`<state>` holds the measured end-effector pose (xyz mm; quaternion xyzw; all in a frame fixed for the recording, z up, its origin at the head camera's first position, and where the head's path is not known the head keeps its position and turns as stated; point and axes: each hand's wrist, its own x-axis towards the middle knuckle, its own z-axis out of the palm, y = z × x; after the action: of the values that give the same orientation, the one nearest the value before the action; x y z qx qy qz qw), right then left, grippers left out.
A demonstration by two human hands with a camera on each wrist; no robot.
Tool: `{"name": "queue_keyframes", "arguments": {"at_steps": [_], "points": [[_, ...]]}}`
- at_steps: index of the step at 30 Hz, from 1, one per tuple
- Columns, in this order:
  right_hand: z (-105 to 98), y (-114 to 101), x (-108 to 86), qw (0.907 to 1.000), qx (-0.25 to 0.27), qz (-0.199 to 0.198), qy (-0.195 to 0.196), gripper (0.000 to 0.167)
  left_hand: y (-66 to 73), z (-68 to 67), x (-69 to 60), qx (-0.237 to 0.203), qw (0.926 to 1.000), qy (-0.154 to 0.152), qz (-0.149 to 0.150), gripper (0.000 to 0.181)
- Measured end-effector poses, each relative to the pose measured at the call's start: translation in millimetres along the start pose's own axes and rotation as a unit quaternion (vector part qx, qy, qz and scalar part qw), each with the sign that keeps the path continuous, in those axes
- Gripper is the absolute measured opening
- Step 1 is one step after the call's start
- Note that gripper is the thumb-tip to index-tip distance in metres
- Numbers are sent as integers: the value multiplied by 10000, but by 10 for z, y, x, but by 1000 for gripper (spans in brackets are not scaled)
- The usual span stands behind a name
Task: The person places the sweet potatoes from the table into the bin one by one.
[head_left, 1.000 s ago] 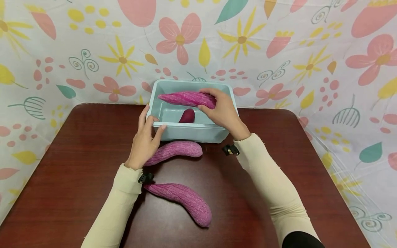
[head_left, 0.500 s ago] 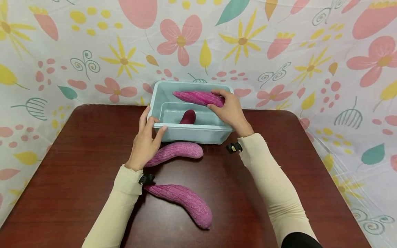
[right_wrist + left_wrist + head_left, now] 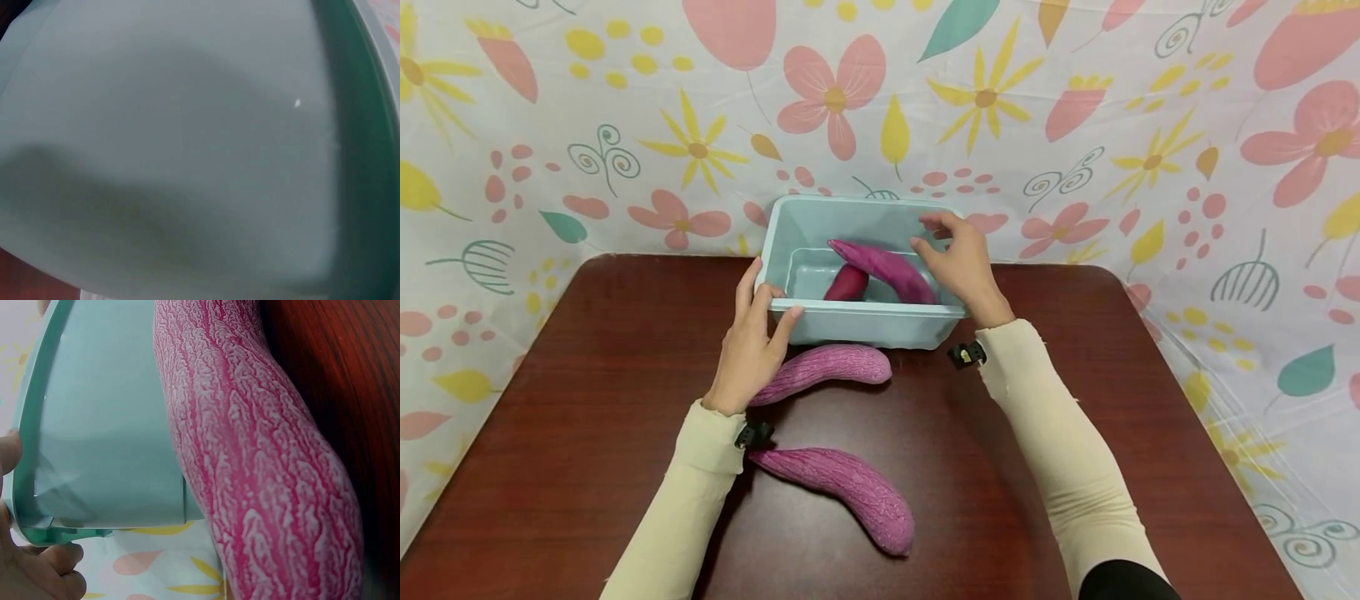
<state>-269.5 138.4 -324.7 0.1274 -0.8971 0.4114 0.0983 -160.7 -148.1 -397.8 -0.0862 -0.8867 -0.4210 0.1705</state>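
My left hand (image 3: 750, 346) grips the front left corner of a light blue plastic bin (image 3: 865, 323), its thumb on the near rim. In the left wrist view, curled fingers (image 3: 62, 559) wrap the bin's corner. A bright purple eggplant (image 3: 891, 268) lies aslant inside, against a dark purple eggplant (image 3: 847, 284) partly hidden by the front wall. Over the bin's right end hovers my right hand (image 3: 961, 262), thumb and fingers parted, holding nothing. The right wrist view shows only the bin's outer wall (image 3: 187, 112). One pale-streaked eggplant (image 3: 827, 368) lies before the bin, partly behind my left hand.
Nearer on the dark wooden table (image 3: 1000, 500) lies another pale-streaked eggplant (image 3: 846, 492), its thin end by my left wrist. A flower-printed cloth (image 3: 700, 108) hangs behind the table, close to the bin's back.
The right hand moved right with the bright purple eggplant, then let it go. That eggplant dropped into the bin against the dark one. The left hand stayed on the corner.
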Motion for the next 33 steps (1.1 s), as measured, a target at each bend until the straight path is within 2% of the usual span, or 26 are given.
{"name": "queue_keyframes", "arguments": {"at_steps": [9, 16, 21, 33], "points": [[-27, -37, -69, 9999, -65, 30, -126, 41, -4, -9, 2, 8, 10000, 23, 92, 32], [-28, -77, -187, 9996, 29, -271, -38, 40, 1, -8, -5, -10, 10000, -3, 89, 33], [-36, -145, -330, 9986, -16, -520, -2, 40, 0, -5, 0, -19, 10000, -17, 83, 34], [-25, -273, -771, 9948, 71, -852, 545, 35, 6, -2, -6, -65, 10000, -40, 59, 34]]}}
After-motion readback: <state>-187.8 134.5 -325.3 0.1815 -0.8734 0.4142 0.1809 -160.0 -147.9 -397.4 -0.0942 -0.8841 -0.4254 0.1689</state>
